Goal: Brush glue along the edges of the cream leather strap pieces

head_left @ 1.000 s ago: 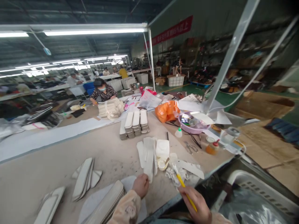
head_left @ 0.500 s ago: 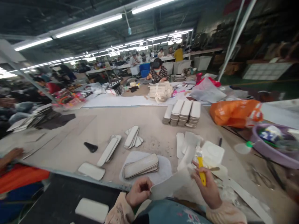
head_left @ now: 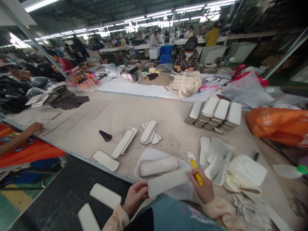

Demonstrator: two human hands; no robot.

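Note:
A pale, thin flat strip (head_left: 168, 182) with rounded ends stretches between my two hands. My left hand (head_left: 137, 195) pinches its left end. The other end is held by my right hand (head_left: 201, 186), which also grips a yellow-handled brush (head_left: 197, 175), its bristles up and coated white. Just beyond the strip lies a fanned stack of long rounded pieces (head_left: 158, 166) on a white sheet (head_left: 141, 154). Right of my right hand are loose pale strips (head_left: 214, 157) and a white plastic tub (head_left: 247, 170) with yellowish residue at its near side.
Neat stacks of rounded pieces (head_left: 214, 112) stand at the back right, near an orange bag (head_left: 276, 125). A dark shoe-shaped piece (head_left: 105, 135) lies left. Single pieces rest on a black surface (head_left: 60, 195) at lower left. A co-worker's arm (head_left: 29, 130) reaches in from the left.
My view has swung right-to-left across the table, shifting things rightward in frame. The strip has come away from the loose strips and is now level in front of the fanned stack.

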